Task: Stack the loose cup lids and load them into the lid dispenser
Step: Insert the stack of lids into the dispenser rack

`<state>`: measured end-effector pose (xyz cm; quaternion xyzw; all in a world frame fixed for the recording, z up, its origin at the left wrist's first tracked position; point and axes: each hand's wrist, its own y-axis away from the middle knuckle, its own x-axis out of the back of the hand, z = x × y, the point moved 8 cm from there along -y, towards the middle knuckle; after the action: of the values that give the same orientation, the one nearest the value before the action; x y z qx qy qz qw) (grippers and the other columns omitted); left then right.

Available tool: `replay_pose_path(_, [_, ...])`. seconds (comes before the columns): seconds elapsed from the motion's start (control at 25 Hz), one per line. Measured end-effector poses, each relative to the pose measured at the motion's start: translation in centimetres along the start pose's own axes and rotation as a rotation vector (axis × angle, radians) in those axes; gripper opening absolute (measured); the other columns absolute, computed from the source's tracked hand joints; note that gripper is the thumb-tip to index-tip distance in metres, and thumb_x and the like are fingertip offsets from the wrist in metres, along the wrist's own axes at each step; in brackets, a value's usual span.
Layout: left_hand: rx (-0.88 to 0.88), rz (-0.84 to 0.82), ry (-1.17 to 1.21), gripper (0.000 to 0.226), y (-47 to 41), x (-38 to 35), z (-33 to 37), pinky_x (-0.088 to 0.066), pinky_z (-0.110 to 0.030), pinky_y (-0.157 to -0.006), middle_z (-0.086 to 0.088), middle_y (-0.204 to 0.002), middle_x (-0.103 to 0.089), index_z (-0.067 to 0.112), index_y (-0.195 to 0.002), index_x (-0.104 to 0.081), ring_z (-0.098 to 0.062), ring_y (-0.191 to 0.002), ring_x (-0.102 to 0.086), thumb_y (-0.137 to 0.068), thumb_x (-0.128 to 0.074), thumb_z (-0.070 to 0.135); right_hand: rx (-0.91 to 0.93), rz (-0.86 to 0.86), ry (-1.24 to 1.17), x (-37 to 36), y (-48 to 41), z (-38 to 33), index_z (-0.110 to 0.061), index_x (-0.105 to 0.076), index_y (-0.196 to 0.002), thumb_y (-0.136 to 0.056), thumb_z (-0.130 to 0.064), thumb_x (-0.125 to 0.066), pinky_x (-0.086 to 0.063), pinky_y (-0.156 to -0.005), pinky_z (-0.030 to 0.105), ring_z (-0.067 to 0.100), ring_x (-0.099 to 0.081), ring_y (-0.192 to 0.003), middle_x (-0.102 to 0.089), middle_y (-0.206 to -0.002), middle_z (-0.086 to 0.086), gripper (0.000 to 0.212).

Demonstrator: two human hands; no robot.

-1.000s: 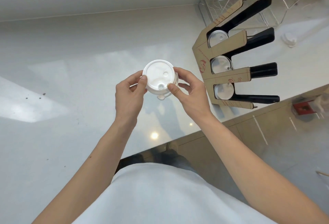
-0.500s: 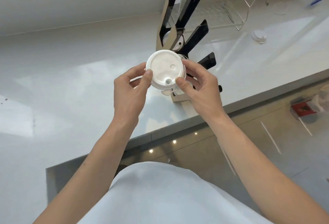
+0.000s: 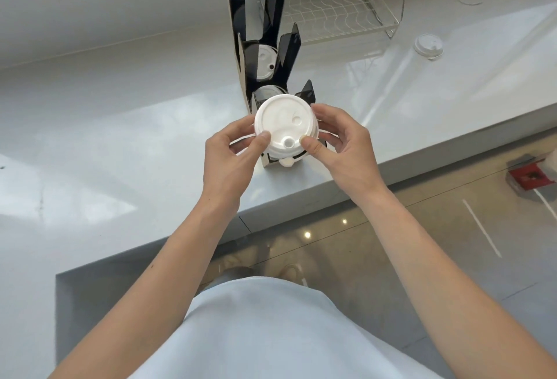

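Note:
A stack of white cup lids (image 3: 283,125) is held between both hands, top face up, directly over the nearest slot of the lid dispenser (image 3: 271,56). My left hand (image 3: 232,152) grips its left rim with thumb and fingers. My right hand (image 3: 343,149) grips its right rim. The dispenser is black inside with cardboard sides and stands on the white counter (image 3: 135,137). A lid shows in its far slot (image 3: 263,60). The near slot is mostly hidden by the stack. One loose lid (image 3: 428,45) lies on the counter at the right.
A wire rack (image 3: 340,7) stands behind the dispenser. The counter's front edge runs diagonally just below my hands. Tiled floor lies beyond it, with a red object (image 3: 530,176) at the far right.
The view has swung so the dispenser now sits straight ahead instead of to the right. The lid stack, held in both hands, has come over the dispenser's near slot.

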<state>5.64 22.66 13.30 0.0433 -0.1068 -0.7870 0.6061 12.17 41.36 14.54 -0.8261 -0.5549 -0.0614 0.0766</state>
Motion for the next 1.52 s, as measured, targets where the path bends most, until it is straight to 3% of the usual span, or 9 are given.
replay_pose_path(0.4, [0.121, -0.035, -0.022, 0.031, -2.9, -0.2, -3.7, -0.054, -0.027, -0.093, 0.011, -0.109, -0.074, 0.021, -0.121, -0.071, 0.007, -0.088, -0.071, -0.090, -0.074, 0.024, -0.143, -0.028, 0.036, -0.1, -3.0, 3.8, -0.008, -0.063, -0.126, -0.083, -0.008, -0.077, -0.050, -0.105, 0.038, 0.018, -0.065, -0.118, -0.068, -0.125, 0.004, 0.045])
replay_pose_path(0.56, [0.183, -0.082, -0.009, 0.026, -4.3, -0.6, -5.0, -0.052, -0.031, -0.097, 0.005, -0.112, -0.073, 0.026, -0.115, -0.069, -0.004, -0.099, -0.068, -0.089, -0.075, 0.023, -0.225, -0.051, 0.089, 0.0, -4.4, 4.9, -0.006, -0.063, -0.127, -0.085, -0.005, -0.075, -0.049, -0.105, 0.029, 0.013, -0.064, -0.117, -0.068, -0.125, 0.005, 0.044])
replay_pose_path(0.68, [0.209, -0.088, -0.020, 0.029, -5.2, -0.7, -5.8, -0.050, -0.025, -0.090, 0.001, -0.116, -0.073, 0.022, -0.117, -0.071, 0.000, -0.096, -0.068, -0.089, -0.076, 0.019, -0.288, -0.043, 0.084, -0.1, -5.2, 6.1, -0.006, -0.065, -0.123, -0.086, -0.005, -0.074, -0.052, -0.098, 0.022, 0.010, -0.067, -0.110, -0.071, -0.118, 0.003, 0.038])
replay_pose_path(0.8, [0.240, -0.060, -0.049, 0.035, -6.1, -0.8, -6.7, -0.048, -0.018, -0.081, 0.002, -0.117, -0.074, 0.019, -0.122, -0.071, 0.004, -0.096, -0.067, -0.087, -0.077, 0.019, -0.390, -0.040, 0.009, -0.1, -5.9, 8.5, -0.004, -0.068, -0.118, -0.085, -0.004, -0.074, -0.056, -0.094, 0.035, 0.020, -0.070, -0.108, -0.073, -0.115, 0.009, 0.034])
replay_pose_path(0.88, [0.258, -0.046, -0.065, 0.039, -6.7, -1.2, -7.6, -0.050, -0.023, -0.086, 0.001, -0.118, -0.074, 0.017, -0.124, -0.071, -0.003, -0.100, -0.070, -0.086, -0.078, 0.020, -0.442, -0.043, -0.030, 0.1, -6.5, 10.1, -0.004, -0.069, -0.115, -0.083, -0.003, -0.074, -0.056, -0.093, 0.042, 0.025, -0.071, -0.105, -0.073, -0.114, 0.012, 0.033])
replay_pose_path(1.04, [0.315, 0.026, -0.078, 0.040, -7.5, -1.8, -9.5, -0.052, -0.039, -0.103, -0.002, -0.118, -0.075, 0.015, -0.123, -0.071, -0.017, -0.107, -0.071, -0.084, -0.079, 0.019, -0.554, -0.082, -0.139, 0.1, -7.6, 13.0, 0.001, -0.068, -0.115, -0.079, 0.000, -0.075, -0.054, -0.091, 0.039, 0.029, -0.068, -0.104, -0.070, -0.118, 0.019, 0.036])
replay_pose_path(1.24, [0.362, 0.084, -0.087, 0.037, -8.5, -2.6, -10.7, -0.053, -0.048, -0.104, -0.007, -0.117, -0.075, 0.011, -0.119, -0.071, -0.022, -0.106, -0.072, -0.083, -0.079, 0.014, -0.607, -0.101, -0.153, -0.1, -8.6, 15.8, 0.004, -0.065, -0.117, -0.079, 0.007, -0.074, -0.055, -0.088, 0.031, 0.031, -0.067, -0.110, -0.068, -0.119, 0.023, 0.039])
replay_pose_path(1.52, [0.410, 0.149, -0.096, 0.037, -9.1, -2.6, -11.9, -0.056, -0.041, -0.097, -0.013, -0.121, -0.072, 0.008, -0.124, -0.069, -0.026, -0.107, -0.069, -0.088, -0.074, 0.009, -0.636, -0.131, -0.101, -1.1, -9.3, 17.8, 0.000, -0.067, -0.114, -0.078, 0.004, -0.076, -0.054, -0.099, 0.043, 0.031, -0.069, -0.107, -0.069, -0.117, 0.019, 0.037])
